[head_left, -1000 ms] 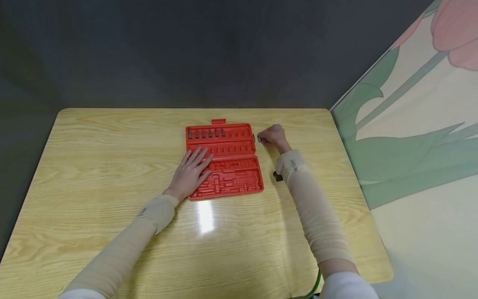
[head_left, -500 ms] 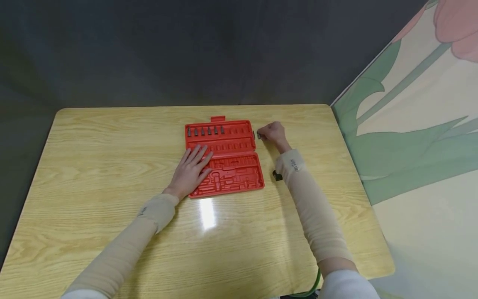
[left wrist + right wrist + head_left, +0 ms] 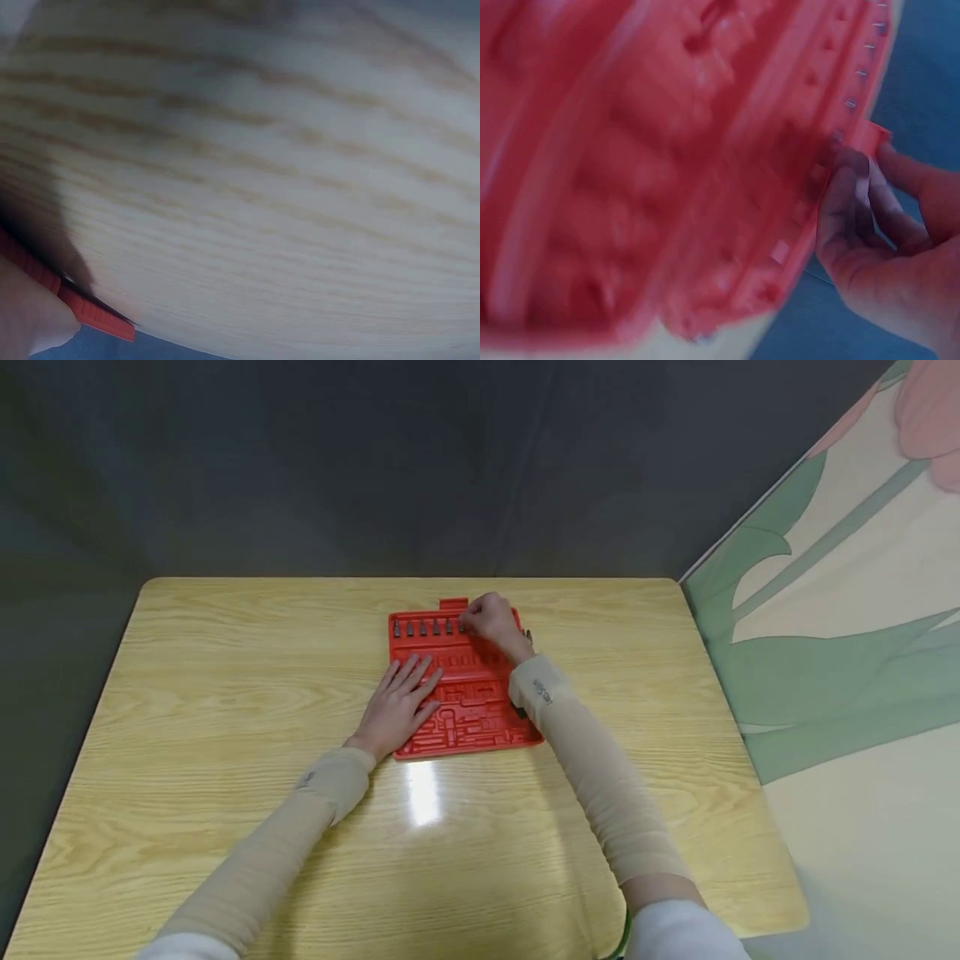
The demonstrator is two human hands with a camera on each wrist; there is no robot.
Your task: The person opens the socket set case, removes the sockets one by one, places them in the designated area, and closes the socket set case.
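A: Head view. We see the red tool case [image 3: 465,685] lying open and flat at the middle of the wooden table [image 3: 225,710], toward its far edge. The left hand [image 3: 401,702] lies flat on the case's near left part, fingers straight and slightly spread. The right hand [image 3: 493,618] sits over the top row, just right of the line of bits [image 3: 422,627]; its fingers are curled, and whether they pinch a bit we cannot tell.

B: Left wrist view. We note only blurred table grain and a strip of the case's red edge [image 3: 90,311]. No fingers readable.

A: Right wrist view. Blurred. The fingertips [image 3: 847,187] are bunched together against the case's bit row, next to its latch tab [image 3: 870,135].

B: Judgement: we keep the left palm pressing so the case cannot slide, and bring the right fingertips down square over the next free slot.
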